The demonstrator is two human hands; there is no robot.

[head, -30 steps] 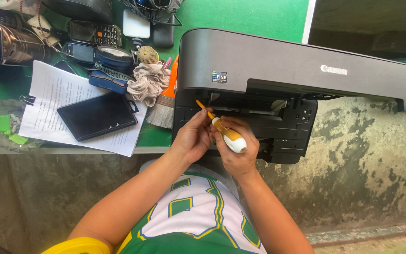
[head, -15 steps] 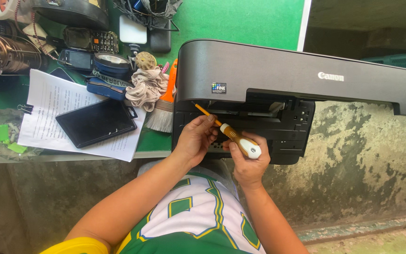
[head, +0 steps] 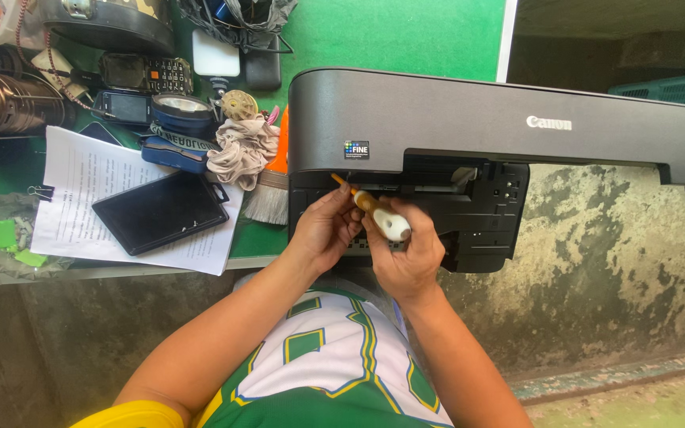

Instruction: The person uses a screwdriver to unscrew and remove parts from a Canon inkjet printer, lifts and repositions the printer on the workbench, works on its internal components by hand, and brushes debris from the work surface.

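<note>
A dark grey printer [head: 469, 119] lies across the edge of the green-topped table [head: 406, 36], its open underside facing me. My right hand [head: 406, 257] grips a screwdriver [head: 370, 206] with an orange and white handle, its tip pointed up-left into the printer's inner frame. My left hand [head: 323, 230] rests against the printer beside the shaft, fingers steadying the tool near its tip.
Left of the printer lie a brush [head: 267, 198], a crumpled cloth [head: 239, 150], a black tablet [head: 160, 210] on clipped papers [head: 81, 198], phones, a torch and cables. A rough concrete wall [head: 612, 261] drops below the table. A teal basket [head: 683, 87] stands far right.
The screwdriver has shifted slightly, with both hands drawn closer together around it. The view has moved a little; the printer stays put.
</note>
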